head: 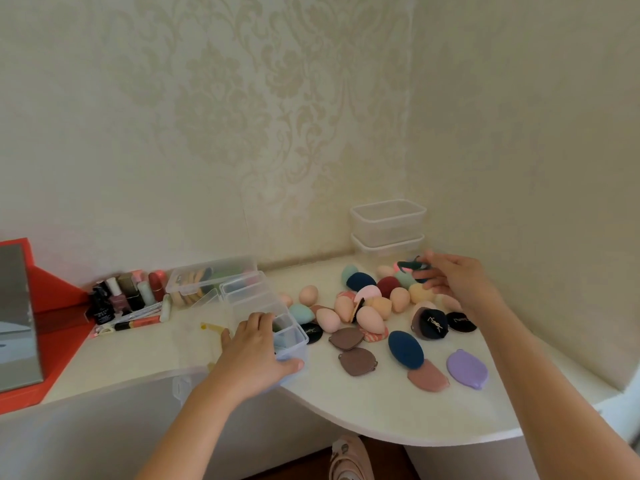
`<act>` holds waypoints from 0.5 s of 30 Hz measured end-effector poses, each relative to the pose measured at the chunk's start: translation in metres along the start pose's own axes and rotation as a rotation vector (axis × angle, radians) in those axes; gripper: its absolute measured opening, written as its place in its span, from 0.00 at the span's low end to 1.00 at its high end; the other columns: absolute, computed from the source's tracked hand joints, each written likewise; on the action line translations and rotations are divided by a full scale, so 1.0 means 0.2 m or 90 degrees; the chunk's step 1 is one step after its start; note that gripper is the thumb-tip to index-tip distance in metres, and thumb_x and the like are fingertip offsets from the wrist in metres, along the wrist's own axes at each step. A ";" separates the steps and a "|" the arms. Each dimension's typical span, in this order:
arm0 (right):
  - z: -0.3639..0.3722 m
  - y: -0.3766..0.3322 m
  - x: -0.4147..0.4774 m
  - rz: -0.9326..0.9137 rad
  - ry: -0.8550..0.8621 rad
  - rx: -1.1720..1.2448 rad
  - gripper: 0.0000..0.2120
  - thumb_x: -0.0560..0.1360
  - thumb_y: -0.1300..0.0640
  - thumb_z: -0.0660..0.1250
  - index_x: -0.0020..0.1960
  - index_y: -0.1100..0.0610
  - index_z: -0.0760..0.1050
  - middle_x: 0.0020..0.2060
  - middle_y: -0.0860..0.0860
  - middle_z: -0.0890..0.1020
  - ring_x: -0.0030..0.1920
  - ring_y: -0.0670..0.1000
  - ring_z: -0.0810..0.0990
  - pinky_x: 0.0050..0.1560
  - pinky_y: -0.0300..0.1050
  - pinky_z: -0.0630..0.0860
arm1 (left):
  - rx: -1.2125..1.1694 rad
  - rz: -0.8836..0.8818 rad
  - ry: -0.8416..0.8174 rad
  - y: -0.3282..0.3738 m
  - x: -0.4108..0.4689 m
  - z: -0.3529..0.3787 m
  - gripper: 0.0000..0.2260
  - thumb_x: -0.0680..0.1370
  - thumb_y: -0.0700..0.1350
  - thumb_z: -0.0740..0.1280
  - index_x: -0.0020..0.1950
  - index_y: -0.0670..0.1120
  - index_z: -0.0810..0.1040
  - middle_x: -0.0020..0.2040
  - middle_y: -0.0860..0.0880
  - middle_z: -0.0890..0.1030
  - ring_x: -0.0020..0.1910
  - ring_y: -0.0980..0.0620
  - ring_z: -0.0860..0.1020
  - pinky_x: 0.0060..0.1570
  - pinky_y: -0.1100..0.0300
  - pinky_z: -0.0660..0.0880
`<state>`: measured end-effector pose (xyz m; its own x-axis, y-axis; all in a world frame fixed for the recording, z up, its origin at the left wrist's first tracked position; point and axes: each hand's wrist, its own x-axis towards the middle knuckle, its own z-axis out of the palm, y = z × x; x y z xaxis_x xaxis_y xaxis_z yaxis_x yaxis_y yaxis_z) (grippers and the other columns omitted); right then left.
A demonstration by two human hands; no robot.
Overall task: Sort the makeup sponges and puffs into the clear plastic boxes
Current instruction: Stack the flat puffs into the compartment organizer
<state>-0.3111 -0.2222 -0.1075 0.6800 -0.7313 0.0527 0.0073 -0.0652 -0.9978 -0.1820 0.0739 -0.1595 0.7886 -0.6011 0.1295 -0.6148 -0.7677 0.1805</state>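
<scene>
Several egg-shaped sponges [370,318] and flat puffs [356,362] in pink, navy, teal, brown and lilac lie scattered on the cream table [346,403]. My left hand [254,355] grips the near end of a clear plastic box [256,299] that holds a few sponges. Behind it stands a second clear box [211,275] with puffs inside. My right hand [457,282] hovers over the far side of the pile and pinches a dark green puff [410,266] by its strap.
Two stacked clear boxes [388,226] stand in the back corner against the wall. Nail polish bottles and lipsticks [124,296] cluster at the left, beside a red mirror stand [20,327]. The table's curved front edge runs close to my arms.
</scene>
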 end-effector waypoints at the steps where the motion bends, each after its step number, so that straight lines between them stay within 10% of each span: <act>1: 0.04 -0.01 0.00 -0.012 -0.014 -0.004 0.09 0.78 0.54 0.65 0.49 0.59 0.80 0.35 0.54 0.83 0.26 0.45 0.77 0.28 0.33 0.75 | 0.002 0.000 0.001 0.00 0.00 0.00 0.35 0.70 0.67 0.64 0.71 0.51 0.59 0.67 0.54 0.63 0.66 0.52 0.65 0.67 0.49 0.61; 15: 0.91 -0.07 -0.13 -0.339 -0.343 -0.332 0.08 0.74 0.64 0.67 0.51 0.57 0.80 0.47 0.51 0.83 0.30 0.41 0.76 0.37 0.30 0.72 | 0.014 0.010 0.025 -0.01 0.00 0.01 0.37 0.69 0.67 0.64 0.71 0.51 0.58 0.67 0.55 0.63 0.66 0.54 0.64 0.68 0.49 0.60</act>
<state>-0.1946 -0.0792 -0.1025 0.9322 -0.1110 0.3446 0.1745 -0.6961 -0.6964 -0.1807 0.0738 -0.1625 0.7781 -0.6046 0.1703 -0.6271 -0.7631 0.1561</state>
